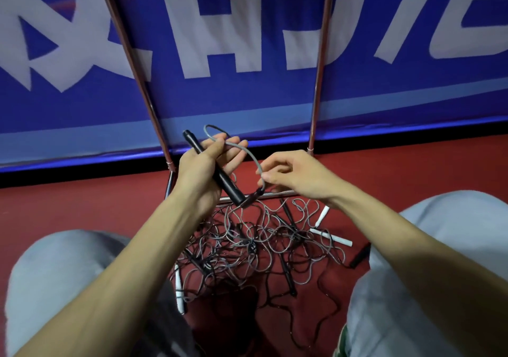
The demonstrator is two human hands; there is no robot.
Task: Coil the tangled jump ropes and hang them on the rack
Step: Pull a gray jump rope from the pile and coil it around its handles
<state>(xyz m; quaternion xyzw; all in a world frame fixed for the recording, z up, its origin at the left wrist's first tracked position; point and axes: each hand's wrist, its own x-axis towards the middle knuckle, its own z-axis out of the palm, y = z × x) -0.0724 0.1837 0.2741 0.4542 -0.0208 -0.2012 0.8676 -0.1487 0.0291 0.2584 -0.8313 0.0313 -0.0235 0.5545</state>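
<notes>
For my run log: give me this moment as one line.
left hand grips handle | right hand pinches cord | tangle on floor | rack behind

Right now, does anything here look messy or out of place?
Yes: the jump ropes lie in a knotted heap on the red floor, grey and black cords crossing, white handles poking out. The left hand holds one black handle, the right hand pinches its grey cord.

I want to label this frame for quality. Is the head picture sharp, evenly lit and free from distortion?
Head view: the left hand on the handle and the right hand pinching the rope are sharp; the banner letters look soft; the rack poles splay outward and the banner's lower edge bows, likely wide-angle distortion; the rope pile darkens near the knees; no strong glare.
</notes>
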